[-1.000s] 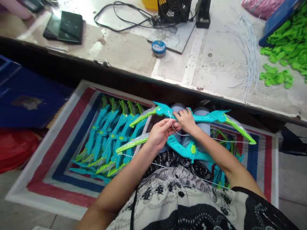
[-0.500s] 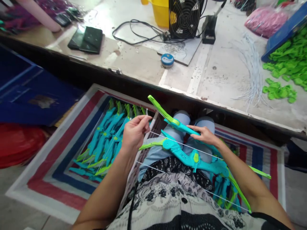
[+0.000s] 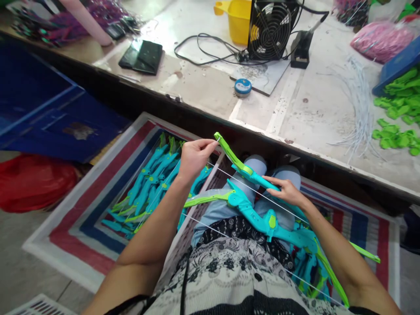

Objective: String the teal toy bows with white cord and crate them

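Note:
A teal and green toy bow (image 3: 244, 168) slants across my lap, its green tip up near the bench edge. My left hand (image 3: 194, 156) pinches a thin white string (image 3: 259, 194) right beside that tip. My right hand (image 3: 287, 190) is closed around the bow's teal middle. A second toy bow (image 3: 262, 217) with its own string lies on my knees under the first one.
A striped woven bag (image 3: 98, 183) on my left holds several finished bows. The workbench (image 3: 203, 92) carries a black fan (image 3: 271, 28), a yellow tub (image 3: 239, 15), cables, a blue tape roll (image 3: 243, 86), white string pieces (image 3: 359, 105) and green plastic parts (image 3: 398, 109).
The bow swung from level to slanted, its left tip rising. My left hand drew the string out to the left, then up to the green tip. My right hand slid to the bow's middle.

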`<state>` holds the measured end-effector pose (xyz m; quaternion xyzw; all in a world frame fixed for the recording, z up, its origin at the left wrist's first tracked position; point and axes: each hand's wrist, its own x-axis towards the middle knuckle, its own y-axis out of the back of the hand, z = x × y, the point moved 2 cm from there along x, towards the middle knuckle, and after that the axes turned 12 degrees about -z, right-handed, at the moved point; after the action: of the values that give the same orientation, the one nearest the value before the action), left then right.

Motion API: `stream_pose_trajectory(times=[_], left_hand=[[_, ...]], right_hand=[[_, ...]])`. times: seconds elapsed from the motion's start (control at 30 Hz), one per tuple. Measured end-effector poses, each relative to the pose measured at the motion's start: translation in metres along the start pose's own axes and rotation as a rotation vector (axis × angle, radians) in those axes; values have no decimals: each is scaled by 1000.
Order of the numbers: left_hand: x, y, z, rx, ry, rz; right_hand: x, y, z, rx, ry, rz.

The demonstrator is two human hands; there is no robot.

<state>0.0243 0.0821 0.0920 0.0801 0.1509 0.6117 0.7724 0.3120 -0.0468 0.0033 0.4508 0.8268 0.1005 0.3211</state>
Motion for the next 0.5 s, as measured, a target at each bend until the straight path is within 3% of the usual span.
stream_pose_trajectory(times=[0.27, 0.5], left_hand=[[8, -1, -1, -10, -57, -1], [9, -10, -7, 0, -104, 88]], right_hand=[[0, 1, -6, 17, 15, 5], [-8, -11, -11, -57, 3, 27]])
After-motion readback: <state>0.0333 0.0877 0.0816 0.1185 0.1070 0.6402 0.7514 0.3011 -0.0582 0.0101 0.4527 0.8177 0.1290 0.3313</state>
